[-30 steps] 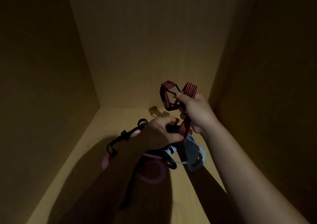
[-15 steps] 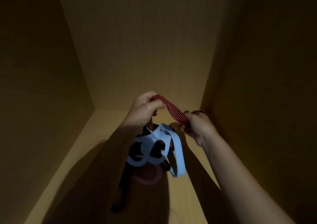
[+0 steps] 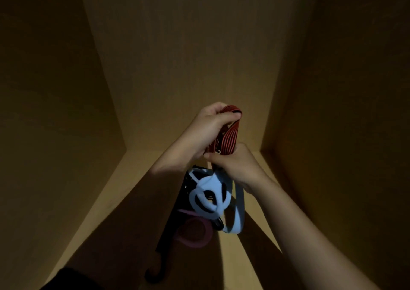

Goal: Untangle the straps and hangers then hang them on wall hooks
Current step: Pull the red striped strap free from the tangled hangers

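Observation:
A red and black striped strap [image 3: 228,141] runs between my two hands at the centre of the view. My left hand [image 3: 208,123] is closed on its upper loop, and my right hand [image 3: 235,163] grips it just below. A tangle hangs under my hands: a light blue plastic hanger [image 3: 210,198], a pink ring-shaped hanger [image 3: 195,234] and a black strap [image 3: 168,234] that trails down to a curled end [image 3: 155,274]. How these are knotted together is too dark to tell.
I am inside a dim wooden cabinet with a back wall [image 3: 188,56], a left wall [image 3: 44,112] and a right wall [image 3: 343,112]. Its floor [image 3: 106,205] lies below the tangle. No wall hooks are in view.
The bundle has been lifted off the cabinet floor. My left hand rose with the red strap's loop, and my right hand moved in under it, close against the left.

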`<action>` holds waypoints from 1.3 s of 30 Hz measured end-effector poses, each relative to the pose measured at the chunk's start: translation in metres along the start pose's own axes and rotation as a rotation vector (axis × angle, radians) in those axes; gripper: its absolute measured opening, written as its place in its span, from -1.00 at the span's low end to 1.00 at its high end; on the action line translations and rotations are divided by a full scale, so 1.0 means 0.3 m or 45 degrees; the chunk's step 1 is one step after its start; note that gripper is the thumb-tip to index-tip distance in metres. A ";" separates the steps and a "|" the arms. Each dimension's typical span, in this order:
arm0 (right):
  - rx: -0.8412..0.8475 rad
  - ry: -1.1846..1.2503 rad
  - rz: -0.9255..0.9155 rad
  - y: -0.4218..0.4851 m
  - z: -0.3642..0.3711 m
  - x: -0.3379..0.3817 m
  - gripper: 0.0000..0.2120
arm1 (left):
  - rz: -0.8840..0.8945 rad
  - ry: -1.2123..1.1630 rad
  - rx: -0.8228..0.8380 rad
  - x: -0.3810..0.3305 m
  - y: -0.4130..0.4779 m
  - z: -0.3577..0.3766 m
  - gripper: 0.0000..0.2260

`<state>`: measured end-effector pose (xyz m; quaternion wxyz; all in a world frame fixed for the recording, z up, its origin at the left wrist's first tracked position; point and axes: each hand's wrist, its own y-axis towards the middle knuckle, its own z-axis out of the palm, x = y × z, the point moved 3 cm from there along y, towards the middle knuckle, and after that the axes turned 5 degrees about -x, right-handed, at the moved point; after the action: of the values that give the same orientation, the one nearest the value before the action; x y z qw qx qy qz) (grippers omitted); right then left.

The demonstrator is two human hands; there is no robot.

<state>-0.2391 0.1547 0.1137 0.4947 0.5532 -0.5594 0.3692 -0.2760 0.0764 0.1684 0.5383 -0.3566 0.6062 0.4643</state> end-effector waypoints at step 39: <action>0.042 0.284 0.321 -0.007 -0.030 0.007 -0.69 | -0.776 -0.579 -0.222 0.123 -0.026 -0.156 -0.63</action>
<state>-0.2355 0.1624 0.1176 0.4944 0.4424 -0.5596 0.4967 -0.2898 0.0320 0.1301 0.7399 -0.4526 0.2959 0.4001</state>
